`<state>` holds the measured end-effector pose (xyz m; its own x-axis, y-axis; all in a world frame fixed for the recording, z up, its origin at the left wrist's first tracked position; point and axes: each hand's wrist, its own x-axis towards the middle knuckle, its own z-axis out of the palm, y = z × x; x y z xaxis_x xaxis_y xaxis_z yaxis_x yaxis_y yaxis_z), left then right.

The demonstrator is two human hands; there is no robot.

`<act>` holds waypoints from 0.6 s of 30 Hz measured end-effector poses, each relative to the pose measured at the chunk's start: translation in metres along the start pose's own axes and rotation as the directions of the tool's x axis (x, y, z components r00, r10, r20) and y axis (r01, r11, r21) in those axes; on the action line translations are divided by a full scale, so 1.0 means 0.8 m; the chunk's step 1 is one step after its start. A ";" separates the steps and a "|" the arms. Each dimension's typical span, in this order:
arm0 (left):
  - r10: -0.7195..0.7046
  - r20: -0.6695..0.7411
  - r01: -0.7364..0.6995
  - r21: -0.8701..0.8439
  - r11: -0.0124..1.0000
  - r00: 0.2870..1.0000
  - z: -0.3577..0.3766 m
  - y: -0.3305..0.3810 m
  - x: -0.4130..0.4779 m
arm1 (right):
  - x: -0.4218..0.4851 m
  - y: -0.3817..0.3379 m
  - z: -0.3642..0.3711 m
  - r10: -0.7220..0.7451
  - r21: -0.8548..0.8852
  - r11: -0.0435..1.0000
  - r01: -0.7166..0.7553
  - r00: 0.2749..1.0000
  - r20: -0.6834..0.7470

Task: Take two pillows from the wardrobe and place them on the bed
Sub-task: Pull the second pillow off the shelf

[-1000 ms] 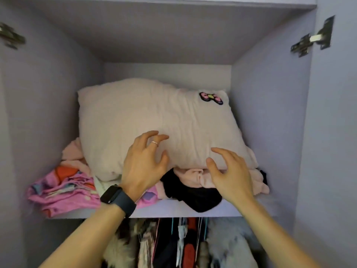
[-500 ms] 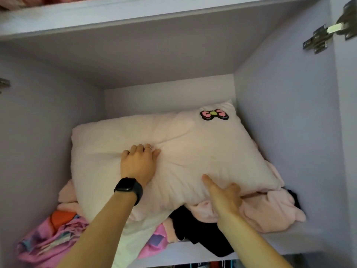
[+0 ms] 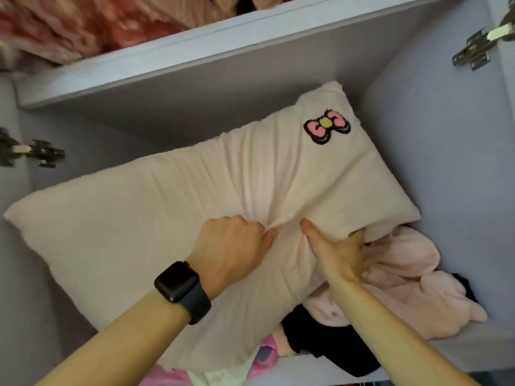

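A large cream pillow [image 3: 167, 207] with a pink bow patch [image 3: 326, 129] lies tilted on a wardrobe shelf, on top of a pile of clothes. My left hand [image 3: 231, 246], with a black watch on the wrist, is fisted on a fold of the pillow's cover near its middle. My right hand [image 3: 334, 252] grips the pillow's lower edge beside it, thumb on top and fingers tucked underneath. A second pillow is not visible.
Pink, pale and black clothes [image 3: 390, 280] lie heaped under and right of the pillow. The shelf above [image 3: 195, 37] carries reddish fluffy bedding [image 3: 83, 26]. Wardrobe side walls close in left and right, with door hinges [image 3: 473, 48] on each side.
Both hands have closed on the pillow: the left from flat to a fist in the cover, the right under its edge. The pillow's near end has come forward and the view has tilted up.
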<state>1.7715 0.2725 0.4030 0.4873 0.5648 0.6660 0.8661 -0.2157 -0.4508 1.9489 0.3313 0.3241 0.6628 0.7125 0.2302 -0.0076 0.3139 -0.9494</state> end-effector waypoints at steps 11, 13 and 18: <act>-0.416 0.017 0.412 -0.183 0.892 0.909 -0.037 -0.100 0.123 | -0.009 0.029 0.012 -0.072 0.389 0.916 0.102 0.993 -0.092; -0.356 0.030 0.356 -0.157 0.921 0.934 -0.028 -0.095 0.127 | -0.011 0.029 0.018 -0.033 0.375 0.925 0.056 0.997 -0.067; -0.316 -0.008 0.316 0.007 0.949 0.949 -0.026 -0.059 0.132 | -0.020 0.008 0.024 0.096 0.347 0.935 -0.075 0.994 -0.044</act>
<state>1.7841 0.3257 0.5069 0.1898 0.5979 0.7788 0.9748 -0.0205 -0.2219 1.9234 0.3341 0.3181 0.6916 0.7108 0.1287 -0.3160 0.4579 -0.8310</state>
